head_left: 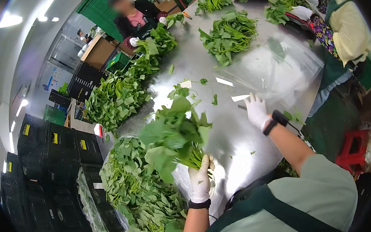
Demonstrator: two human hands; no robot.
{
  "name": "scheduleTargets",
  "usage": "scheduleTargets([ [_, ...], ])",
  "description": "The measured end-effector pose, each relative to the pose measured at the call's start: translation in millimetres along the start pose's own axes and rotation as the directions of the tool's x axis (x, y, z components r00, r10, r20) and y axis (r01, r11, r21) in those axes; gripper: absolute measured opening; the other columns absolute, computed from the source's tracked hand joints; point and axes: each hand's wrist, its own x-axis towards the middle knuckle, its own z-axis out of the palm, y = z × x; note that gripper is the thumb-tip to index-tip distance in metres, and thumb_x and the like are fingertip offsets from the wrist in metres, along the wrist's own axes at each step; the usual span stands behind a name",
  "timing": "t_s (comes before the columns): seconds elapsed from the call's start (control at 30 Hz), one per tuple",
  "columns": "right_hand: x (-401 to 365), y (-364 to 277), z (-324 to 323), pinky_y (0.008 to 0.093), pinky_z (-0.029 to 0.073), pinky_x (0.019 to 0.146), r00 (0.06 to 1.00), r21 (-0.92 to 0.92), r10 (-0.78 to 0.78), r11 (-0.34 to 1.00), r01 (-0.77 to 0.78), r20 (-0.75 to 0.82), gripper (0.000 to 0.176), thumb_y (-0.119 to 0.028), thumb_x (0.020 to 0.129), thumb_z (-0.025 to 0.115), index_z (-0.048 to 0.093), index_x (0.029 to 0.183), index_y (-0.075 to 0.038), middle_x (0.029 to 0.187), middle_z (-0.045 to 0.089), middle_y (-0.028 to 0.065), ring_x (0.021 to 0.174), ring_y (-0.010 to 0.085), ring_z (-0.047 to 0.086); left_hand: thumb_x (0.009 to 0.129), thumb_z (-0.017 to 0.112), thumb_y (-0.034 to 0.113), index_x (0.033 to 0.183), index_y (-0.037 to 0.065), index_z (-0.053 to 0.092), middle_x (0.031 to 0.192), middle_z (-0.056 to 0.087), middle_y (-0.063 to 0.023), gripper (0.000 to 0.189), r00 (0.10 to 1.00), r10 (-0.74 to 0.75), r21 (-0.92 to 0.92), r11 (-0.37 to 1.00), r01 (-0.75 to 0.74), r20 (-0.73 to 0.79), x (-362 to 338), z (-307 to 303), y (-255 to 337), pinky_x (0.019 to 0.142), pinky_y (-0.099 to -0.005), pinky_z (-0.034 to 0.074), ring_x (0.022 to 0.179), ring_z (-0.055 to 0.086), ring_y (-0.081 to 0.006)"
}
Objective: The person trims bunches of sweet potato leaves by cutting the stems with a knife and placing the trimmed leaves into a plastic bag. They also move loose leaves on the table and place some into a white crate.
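My left hand [200, 180], in a white glove, is closed around the stems of a bunch of leafy greens [174, 134], its broad leaves pointing up and away from me. My right hand [257, 110], also gloved, reaches over the metal table with fingers stretched out and slightly apart. Its fingertips are at the near edge of a stack of clear plastic bags [286, 71]. A small dark thin thing shows beside its thumb, too small to name. Left of my left hand lies a large heap of greens [141, 189] on plastic.
More greens [116, 97] line the table's left edge; another pile [231, 34] lies farther back. Co-workers [136, 17] stand across and at the right [348, 24], handling greens near a scale [298, 20]. Black crates [59, 169] stack at left; a red stool [354, 150] stands right.
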Motion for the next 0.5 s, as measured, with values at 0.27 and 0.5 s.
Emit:
scheduleTargets([
  [0.27, -81, -30, 26, 0.0468, 0.029, 0.105, 0.910, 0.093, -0.414, 0.906, 0.413, -0.012, 0.053, -0.014, 0.076, 0.057, 0.049, 0.128, -0.007, 0.140, 0.040, 0.0164, 0.132, 0.0321, 0.033, 0.085, 0.062, 0.007, 0.100, 0.001, 0.062, 0.081, 0.064, -0.0090, 0.016, 0.957, 0.269, 0.548, 0.820, -0.168, -0.110, 46, -39, -96, 0.065, -0.0320, 0.048, 0.069, 0.059, -0.0209],
  [0.5, -94, -75, -97, 0.0382, 0.044, 0.089, 0.692, 0.966, -0.720, 0.137, 0.219, -0.054, 0.057, -0.037, 0.075, 0.070, 0.055, 0.120, -0.006, 0.121, 0.056, 0.0123, 0.107, 0.0250, 0.053, 0.086, 0.060, 0.002, 0.090, -0.006, 0.060, 0.077, 0.065, -0.0168, 0.009, 0.867, 0.497, 0.656, 0.667, -0.352, -0.040, 35, 3, -49, 0.062, -0.0311, 0.047, 0.067, 0.058, -0.0175],
])
